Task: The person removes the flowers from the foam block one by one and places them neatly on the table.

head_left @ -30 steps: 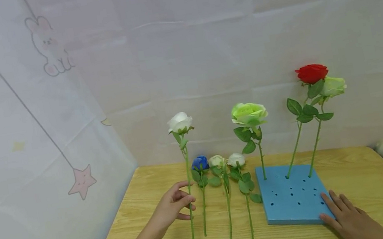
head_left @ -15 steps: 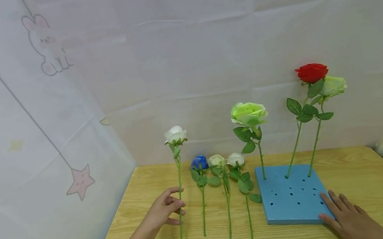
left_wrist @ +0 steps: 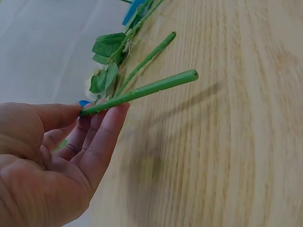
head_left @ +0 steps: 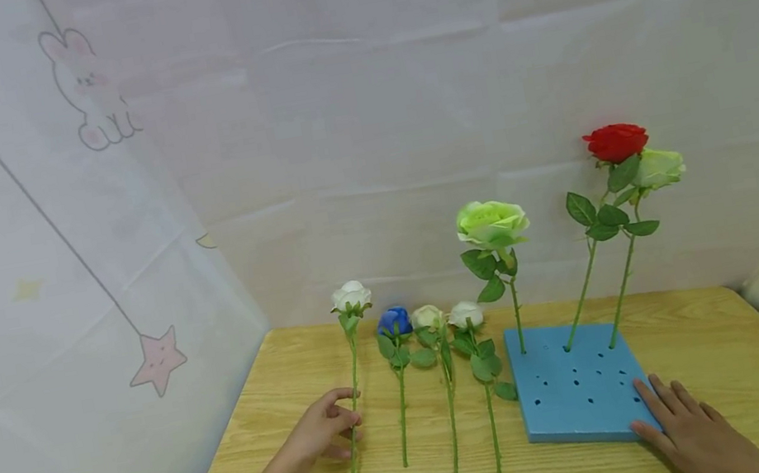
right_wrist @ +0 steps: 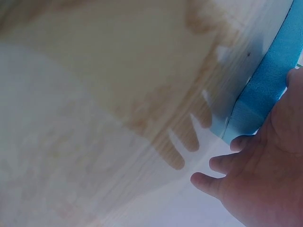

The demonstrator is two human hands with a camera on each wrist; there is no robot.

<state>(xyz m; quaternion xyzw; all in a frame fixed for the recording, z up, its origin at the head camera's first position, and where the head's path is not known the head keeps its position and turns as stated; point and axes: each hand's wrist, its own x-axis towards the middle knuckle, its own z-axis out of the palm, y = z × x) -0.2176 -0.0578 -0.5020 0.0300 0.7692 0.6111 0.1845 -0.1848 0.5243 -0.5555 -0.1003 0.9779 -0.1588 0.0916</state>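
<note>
My left hand (head_left: 318,435) pinches the green stem of a white rose (head_left: 350,297) between thumb and fingers, left of the other loose flowers. In the left wrist view the bare end of that stem (left_wrist: 156,87) juts past the fingertips, its shadow on the wood below. My right hand (head_left: 691,431) rests with straight fingers on the front right corner of a blue foam block (head_left: 568,418) full of small holes. Seen from the right wrist, the palm lies against the side of the block (right_wrist: 265,90). Nothing is gripped in that hand.
Beside the held stem lie a blue rose (head_left: 395,322), a cream rose (head_left: 428,318) and another white rose (head_left: 465,315) on the wooden table (head_left: 281,370). Upright in the block stand a green rose (head_left: 492,224), a red rose (head_left: 616,143) and a pale green rose (head_left: 660,168).
The left hand has moved left and slightly toward me with the white rose, whose bloom has dropped closer to the table. The right hand and the block stay where they were.
</note>
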